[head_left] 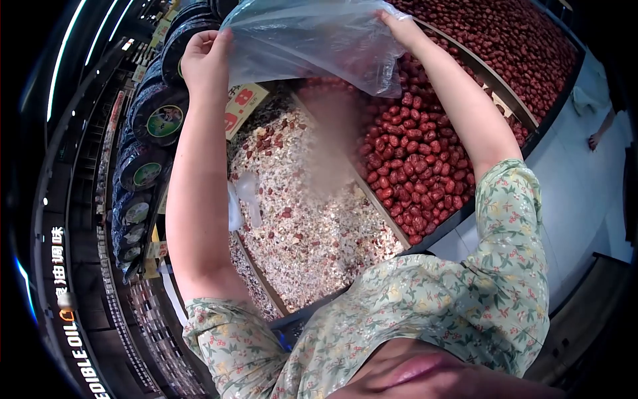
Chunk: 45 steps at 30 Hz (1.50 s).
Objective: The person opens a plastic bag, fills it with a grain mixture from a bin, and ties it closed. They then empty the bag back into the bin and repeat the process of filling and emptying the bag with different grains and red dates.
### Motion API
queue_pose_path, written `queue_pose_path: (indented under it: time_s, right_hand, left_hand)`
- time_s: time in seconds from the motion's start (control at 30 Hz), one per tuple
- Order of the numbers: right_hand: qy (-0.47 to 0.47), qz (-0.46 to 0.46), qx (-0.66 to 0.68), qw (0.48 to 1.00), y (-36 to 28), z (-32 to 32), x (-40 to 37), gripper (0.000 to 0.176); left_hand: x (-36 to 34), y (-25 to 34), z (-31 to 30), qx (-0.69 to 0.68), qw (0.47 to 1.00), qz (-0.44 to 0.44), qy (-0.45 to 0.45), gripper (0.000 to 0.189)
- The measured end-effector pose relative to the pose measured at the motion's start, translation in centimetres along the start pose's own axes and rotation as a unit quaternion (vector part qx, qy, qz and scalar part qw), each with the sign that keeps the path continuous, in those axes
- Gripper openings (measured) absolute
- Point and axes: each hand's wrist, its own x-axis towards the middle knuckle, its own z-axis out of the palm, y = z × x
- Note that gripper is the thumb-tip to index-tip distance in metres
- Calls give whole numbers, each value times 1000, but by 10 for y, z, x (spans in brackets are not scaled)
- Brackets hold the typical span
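A clear plastic bag [312,43] is stretched between my two hands at the top of the view. My left hand [206,63] pinches its left edge, in front of round dark packages [163,120]. At the bag's right corner, my right hand [397,28] grips the plastic above the red dates [415,149]. Below the bag lies a bin of mixed grains [299,226], with a translucent scoop [249,199] resting at its left side. A yellow price sign [244,106] stands beside my left forearm.
Wooden dividers [382,209] separate the bins. More red dates [505,40] fill a bin at the upper right. Stocked shelves [159,332] run along the left. Part of another person, a bare foot or hand [593,141], shows at the far right above the pale floor [571,193].
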Motion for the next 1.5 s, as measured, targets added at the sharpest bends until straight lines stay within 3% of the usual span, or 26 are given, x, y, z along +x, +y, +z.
queue_pose_path:
  time_s: [0.07, 0.23, 0.27, 0.33, 0.4, 0.5, 0.7, 0.77, 0.8, 0.87, 1.13, 1.27, 1.33, 1.4, 1.47, 1.5]
  right_hand:
    - [23, -41, -42, 998, 0, 10, -4, 38]
    - [47, -41, 16, 998, -24, 22, -16, 41]
    - [44, -41, 16, 998, -42, 23, -21, 41]
    - [26, -43, 102, 994, -67, 23, -25, 25]
    - [17, -16, 143, 989, -70, 23, -20, 24]
    - [-28, -92, 150, 984, -73, 23, -22, 24]
    - [6, -28, 176, 984, -76, 33, -32, 26]
    - [79, -26, 20, 996, -46, 32, -23, 46]
    - [76, -28, 20, 996, -47, 31, -24, 46]
    - [42, 51, 40, 997, -48, 31, -26, 51]
    - [48, -11, 58, 997, -106, 43, -66, 54]
    - [37, 78, 66, 994, -159, 53, -107, 49]
    - [2, 60, 164, 985, -172, 62, -122, 45]
    - [7, 71, 174, 982, -183, 74, -144, 42]
    - [-126, 83, 258, 954, -193, 83, -167, 42]
    - [-123, 104, 269, 950, -194, 90, -181, 43]
  left_hand:
    - [-1, 1, -3, -44, 999, -2, -16, 18]
    - [-4, 12, -11, -55, 998, 22, -18, 17]
    - [-5, 15, -12, -54, 998, 21, -15, 17]
    - [-7, 20, -15, -68, 997, 30, -23, 18]
    - [-7, 25, -17, -68, 997, 39, -27, 18]
    - [-7, 32, -22, -86, 992, 86, -32, 18]
    - [-13, 46, -32, -70, 994, 81, -12, 18]
    - [-17, 48, -38, -83, 992, 91, -20, 19]
    - [-21, 50, -41, -95, 990, 99, -30, 19]
    - [-27, 55, -46, -90, 990, 105, -26, 19]
    - [-65, 74, -74, -58, 989, 132, -17, 19]
    - [-94, 74, -94, -49, 989, 135, 27, 18]
    - [-114, 71, -104, -27, 989, 137, 51, 24]
    - [-136, 62, -113, -17, 982, 175, 69, 30]
    - [-172, 71, -120, 147, 967, 172, 115, 51]
    - [-190, 71, -121, 190, 949, 212, 136, 55]
